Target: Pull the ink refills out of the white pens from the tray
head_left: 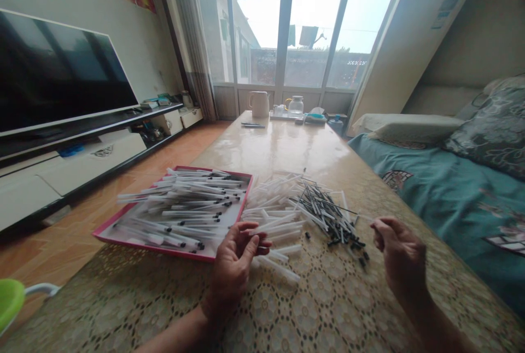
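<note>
My left hand (237, 257) hovers palm up beside the near right corner of a pink tray (135, 239), fingers curled loosely and apart, with nothing visibly in them. The tray holds several assembled white pens (184, 205). Right of it lies a heap of clear pen barrels (273, 213), and beyond that a pile of dark refills (328, 213). My right hand (400, 254) is raised at the right, thumb and fingers pinched on a thin refill whose far end points toward the refill pile.
A long table with a lace-patterned cover (311, 298) carries a white jug (260, 104), a glass teapot (296, 106) and small items at its far end. A television (57, 69) stands left, a bed with teal cover (451, 189) right. A green cup (10, 298) shows bottom left.
</note>
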Action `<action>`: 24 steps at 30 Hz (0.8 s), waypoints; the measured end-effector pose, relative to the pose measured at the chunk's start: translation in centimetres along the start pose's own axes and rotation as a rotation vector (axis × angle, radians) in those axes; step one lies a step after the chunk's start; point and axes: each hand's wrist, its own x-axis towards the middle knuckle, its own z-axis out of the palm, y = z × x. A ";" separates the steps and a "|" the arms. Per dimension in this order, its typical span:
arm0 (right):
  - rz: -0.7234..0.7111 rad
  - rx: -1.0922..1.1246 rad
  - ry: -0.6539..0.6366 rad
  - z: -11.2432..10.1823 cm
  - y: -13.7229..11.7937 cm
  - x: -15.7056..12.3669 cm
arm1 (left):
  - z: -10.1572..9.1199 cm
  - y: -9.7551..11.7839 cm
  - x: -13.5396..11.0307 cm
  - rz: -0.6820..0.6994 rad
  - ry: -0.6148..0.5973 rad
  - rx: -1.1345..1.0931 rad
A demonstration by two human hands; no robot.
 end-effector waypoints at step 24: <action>-0.251 -0.453 -0.319 1.2 -0.4 -2.0 | -1.4 8.3 -1.0 0.394 -0.616 1.124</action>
